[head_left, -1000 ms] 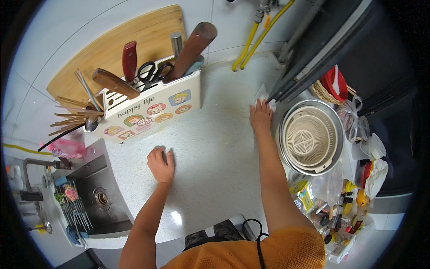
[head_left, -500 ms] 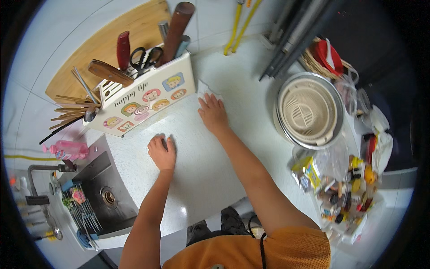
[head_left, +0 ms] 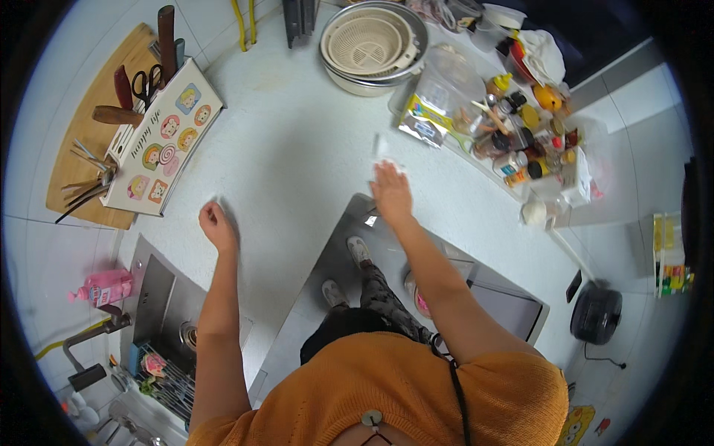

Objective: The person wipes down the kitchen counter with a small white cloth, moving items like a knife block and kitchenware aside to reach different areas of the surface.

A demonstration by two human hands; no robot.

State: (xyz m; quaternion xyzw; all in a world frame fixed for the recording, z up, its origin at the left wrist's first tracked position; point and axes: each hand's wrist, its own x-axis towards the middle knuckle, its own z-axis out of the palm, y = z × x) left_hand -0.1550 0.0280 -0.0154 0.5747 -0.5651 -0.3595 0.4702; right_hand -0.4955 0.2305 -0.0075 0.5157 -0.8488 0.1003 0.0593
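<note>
- across the middle, the pale speckled countertop (head_left: 282, 141); the step in hand looks like wiping it.
- at far left, a white cartoon-printed knife block (head_left: 167, 137).
- right of the counter's inner corner, the right hand (head_left: 392, 189), flat, fingers extended, gripping nothing.
- at left, the left hand (head_left: 218, 225), loosely curled; cannot tell whether it holds anything.
- just beyond the right fingertips, a blurred white wipe (head_left: 382, 145); another pass would call for even pressure from a flat palm.
</note>
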